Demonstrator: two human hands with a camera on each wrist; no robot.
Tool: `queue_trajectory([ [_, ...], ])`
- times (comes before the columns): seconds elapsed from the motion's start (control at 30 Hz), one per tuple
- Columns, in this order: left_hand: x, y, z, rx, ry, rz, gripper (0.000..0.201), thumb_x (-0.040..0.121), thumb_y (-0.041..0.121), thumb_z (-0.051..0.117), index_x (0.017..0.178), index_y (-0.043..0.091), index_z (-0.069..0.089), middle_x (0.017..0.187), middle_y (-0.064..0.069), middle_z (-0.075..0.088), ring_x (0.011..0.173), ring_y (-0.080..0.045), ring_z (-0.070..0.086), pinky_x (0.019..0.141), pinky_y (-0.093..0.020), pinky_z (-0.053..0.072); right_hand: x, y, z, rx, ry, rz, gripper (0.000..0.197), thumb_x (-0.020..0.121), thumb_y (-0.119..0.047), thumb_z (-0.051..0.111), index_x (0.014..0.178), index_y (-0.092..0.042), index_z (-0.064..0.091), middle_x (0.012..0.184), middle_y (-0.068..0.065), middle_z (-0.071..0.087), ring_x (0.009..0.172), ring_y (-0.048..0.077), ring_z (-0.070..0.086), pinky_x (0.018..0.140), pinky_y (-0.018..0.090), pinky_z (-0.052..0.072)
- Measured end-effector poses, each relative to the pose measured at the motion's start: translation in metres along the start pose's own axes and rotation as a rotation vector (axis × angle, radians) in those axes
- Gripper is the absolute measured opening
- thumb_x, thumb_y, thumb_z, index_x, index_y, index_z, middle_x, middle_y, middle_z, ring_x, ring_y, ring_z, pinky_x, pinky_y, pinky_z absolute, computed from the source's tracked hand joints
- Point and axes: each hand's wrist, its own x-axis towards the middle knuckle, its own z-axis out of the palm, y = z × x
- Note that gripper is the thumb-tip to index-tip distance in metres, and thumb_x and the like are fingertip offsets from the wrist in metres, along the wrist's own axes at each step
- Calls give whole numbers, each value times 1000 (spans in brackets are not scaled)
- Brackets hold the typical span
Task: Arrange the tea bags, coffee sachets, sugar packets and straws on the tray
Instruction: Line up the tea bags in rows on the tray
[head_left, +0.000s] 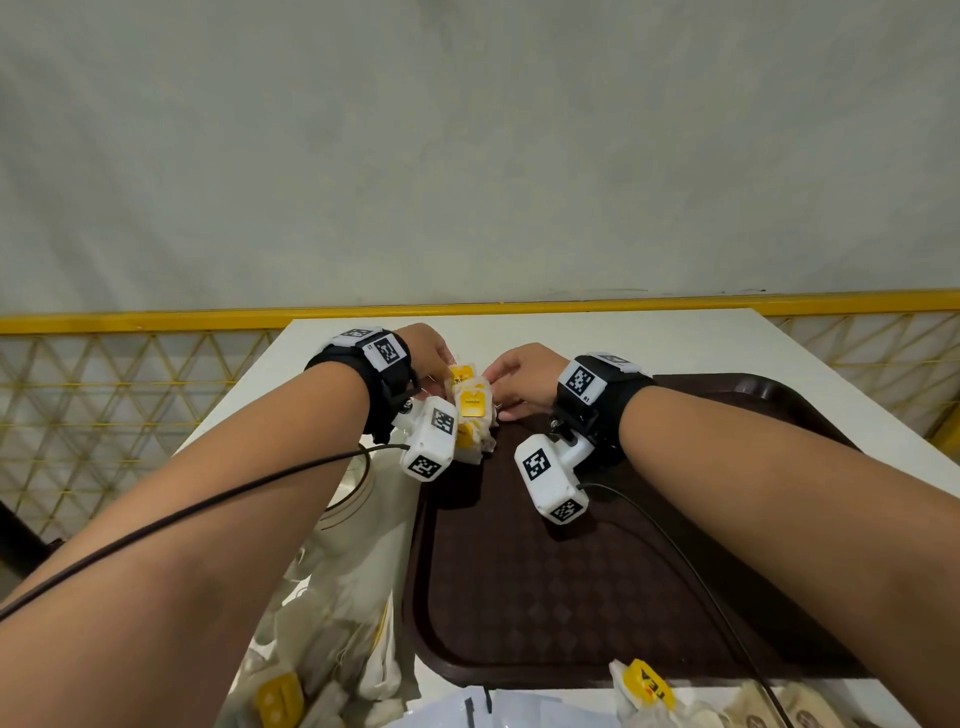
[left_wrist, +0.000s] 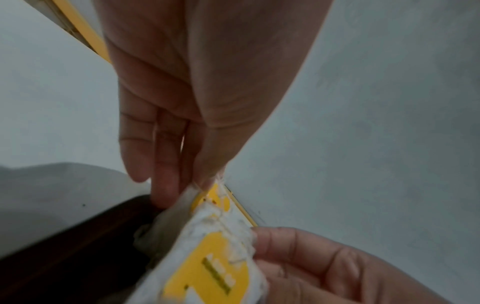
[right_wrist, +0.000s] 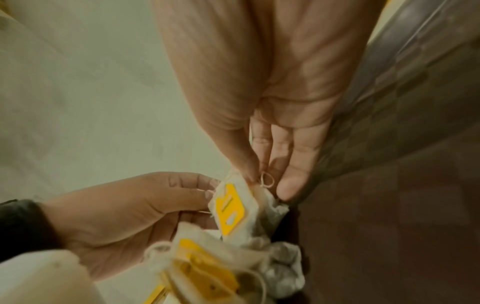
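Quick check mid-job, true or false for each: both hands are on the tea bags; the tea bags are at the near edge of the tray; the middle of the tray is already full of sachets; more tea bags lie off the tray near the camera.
1. Both the left hand and the right hand are on the tea bags. True.
2. That cluster sits at the near edge of the tray. False: it is at the far left corner.
3. The tray's middle is full of sachets. False: it shows bare brown surface.
4. A loose tea bag lies off the tray's near edge. True.
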Motion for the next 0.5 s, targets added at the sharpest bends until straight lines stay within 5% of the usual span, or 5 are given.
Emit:
queue_trajectory([
  [0.1,1,-6,0,-76,54,4,10,85,-2,65,84,7,59,78,-9,62,69,-19,62,79,-37,54,3,5,3,6,42,-17,19,83,9,62,94,-6,61,81,9,62,73,20,63,79,33,58],
  [0.2,-1,-10,-3,-108,102,-10,14,85,-4,63,77,7,59,79,-11,62,65,-18,60,75,-35,54,-1,5,4,4,64,-2,19,82,8,64,95,-6,60,79,7,61,72,19,63,73,28,59],
  [0.3,-5,-10,-1,-73,69,-42,10,84,-6,63,79,3,64,84,-18,65,70,-26,63,77,-39,55,-6,2,7,23,64,54,16,84,9,64,89,-6,60,78,10,59,66,20,62,55,21,57],
  [0.4,-8,-5,2,-16,58,-52,14,85,-7,62,97,-4,67,80,-18,64,70,-29,63,87,-43,54,-5,3,13,11,79,79,16,82,9,66,87,-5,62,78,11,61,72,23,66,67,32,60],
  [0.5,-8,0,1,59,84,-55,18,87,-3,59,105,-6,64,85,-15,65,79,-29,64,91,-43,53,-3,3,15,-9,84,66,23,82,9,64,103,0,63,81,10,62,74,23,66,74,36,60],
])
